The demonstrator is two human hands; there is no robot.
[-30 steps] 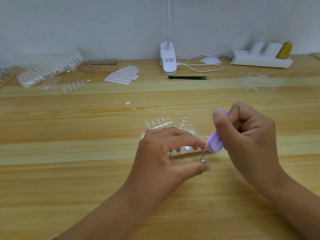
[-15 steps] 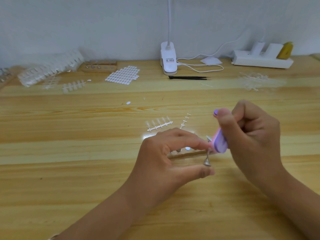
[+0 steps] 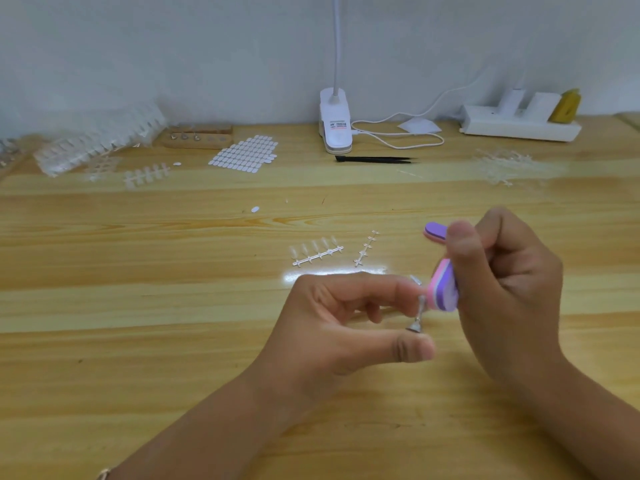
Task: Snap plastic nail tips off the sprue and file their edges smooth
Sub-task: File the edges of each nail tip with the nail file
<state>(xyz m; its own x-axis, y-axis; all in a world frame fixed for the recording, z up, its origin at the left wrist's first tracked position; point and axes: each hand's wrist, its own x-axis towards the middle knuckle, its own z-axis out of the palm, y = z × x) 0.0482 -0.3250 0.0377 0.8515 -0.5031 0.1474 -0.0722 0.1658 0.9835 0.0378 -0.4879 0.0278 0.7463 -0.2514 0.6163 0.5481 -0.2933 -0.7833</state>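
Midway — left hand (image 3: 346, 323) pinching small silver metal stand (image 3: 417, 318), right hand (image 3: 502, 289) gripping pink-and-purple foam file (image 3: 445, 289) — white plastic sprue of tips (image 3: 317, 252) not yet snapped.

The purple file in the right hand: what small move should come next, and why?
Probably a short stroke of the file along the edge of the nail tip. The right hand grips the file close beside the tip, and the left hand pinches the small metal holder that carries it, so the tip looks ready for filing.
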